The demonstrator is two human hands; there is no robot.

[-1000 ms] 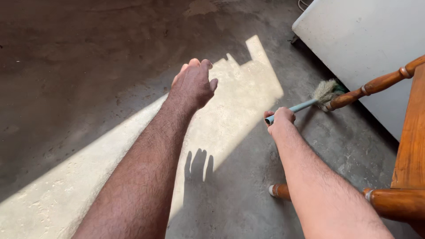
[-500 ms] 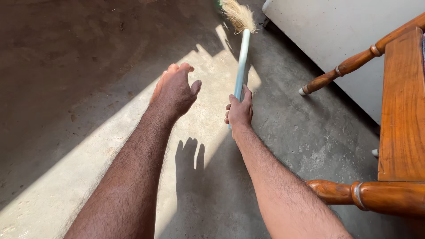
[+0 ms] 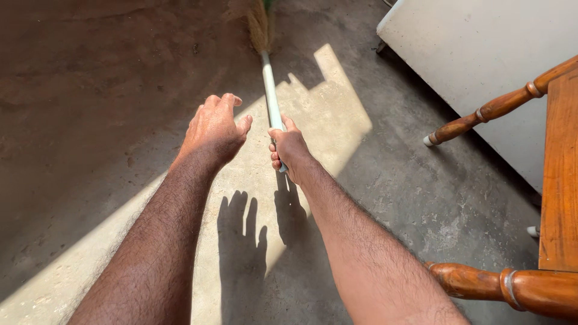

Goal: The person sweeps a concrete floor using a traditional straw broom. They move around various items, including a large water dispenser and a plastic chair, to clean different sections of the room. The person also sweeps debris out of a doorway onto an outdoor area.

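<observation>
**Step in hand.** The right hand [image 3: 289, 147] is closed in a full fist around the near end of the broom [image 3: 270, 90]. The pale handle runs away from the person to the straw bristles [image 3: 259, 24], which rest on the concrete floor [image 3: 90, 90] at the top edge of the view. Judged from this posture, the broom is at full reach in a 1-handed stroke. The left hand [image 3: 214, 129] hovers just left of the handle, palm down, fingers loosely spread. It holds nothing and does not touch the broom.

**Surroundings, relative to the broom.**
- The handle crosses a sunlit patch [image 3: 337, 108] of floor, and the shadows of both hands fall on it just below the grip.
- Well to the right stands a white panel [image 3: 481, 48].
- In front of that panel are a turned wooden leg [image 3: 481, 114] and a wooden table [image 3: 560, 180].

**Next move, requirements.** Any stroke to the right calls for clearance from the wooden leg. A 2-handed grip would call for the left hand to close on the handle above the right.

**Limits of view.**
- The bristle tips are cut off by the frame edge.
- Dust or debris cannot be told apart from the floor's stains.
- The table is cut off at the right edge, so its full shape is unclear.
- The right fingertips are hidden under the handle.
</observation>
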